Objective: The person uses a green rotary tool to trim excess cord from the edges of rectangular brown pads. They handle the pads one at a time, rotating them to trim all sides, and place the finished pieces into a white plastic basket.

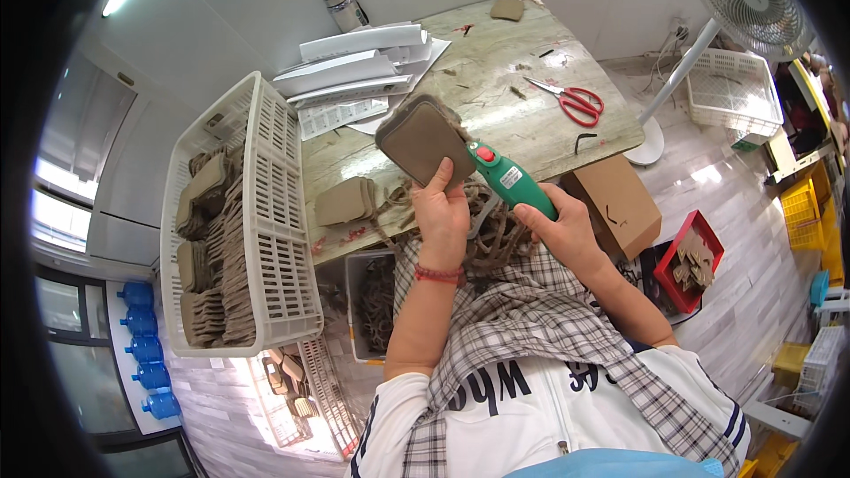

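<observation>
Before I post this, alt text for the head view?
The left hand holds a brown padded piece; the right hand holds a green tool at its edge. Red-handled scissors and papers lie on the worktable, a white crate beside it.

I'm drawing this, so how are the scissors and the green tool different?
The scissors have two red loops for handles; the green tool has one thick body. The scissors lie on the table; the green tool is in the right hand. Both have some red.
</observation>
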A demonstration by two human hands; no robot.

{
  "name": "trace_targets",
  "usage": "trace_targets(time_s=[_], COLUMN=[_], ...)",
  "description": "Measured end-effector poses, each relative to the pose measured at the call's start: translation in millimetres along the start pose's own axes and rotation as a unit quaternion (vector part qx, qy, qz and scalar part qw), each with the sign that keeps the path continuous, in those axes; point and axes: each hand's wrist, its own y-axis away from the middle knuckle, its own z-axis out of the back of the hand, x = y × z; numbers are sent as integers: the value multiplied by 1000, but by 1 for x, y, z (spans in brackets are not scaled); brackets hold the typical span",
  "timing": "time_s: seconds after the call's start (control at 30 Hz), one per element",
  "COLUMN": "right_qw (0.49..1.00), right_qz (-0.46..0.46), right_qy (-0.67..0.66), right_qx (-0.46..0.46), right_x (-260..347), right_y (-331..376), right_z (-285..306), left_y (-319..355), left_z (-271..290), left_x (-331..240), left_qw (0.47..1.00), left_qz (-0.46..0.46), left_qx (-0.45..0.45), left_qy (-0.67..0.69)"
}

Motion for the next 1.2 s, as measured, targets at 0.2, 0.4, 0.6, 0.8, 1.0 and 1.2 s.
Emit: trace_targets(time_s=[0.2,0.4,0.6,0.8,1.0,1.2], right_qw=[999,999,998,991,975,974], right_qz=[17,16,11,29,112,113], right_qy=[-36,-41,-10,72,159,168], right_qx=[-12,8,61,107,110,102], right_x=[0,9,12,15,5,-2], right_y=[-6,-9,-7,-2,-1,3], right_z=[1,9,30,49,51,42], left_y=[14,19,20,14,15,18], left_z=[1,20,31,33,34,42], left_x=[6,7,-27,-70,-86,-79], left_qw=[999,997,983,950,924,905], left_qz=[20,46,64,102,113,142], left_qx=[28,46,105,138,166,164], left_qy=[-16,-53,-135,-260,-327,-366])
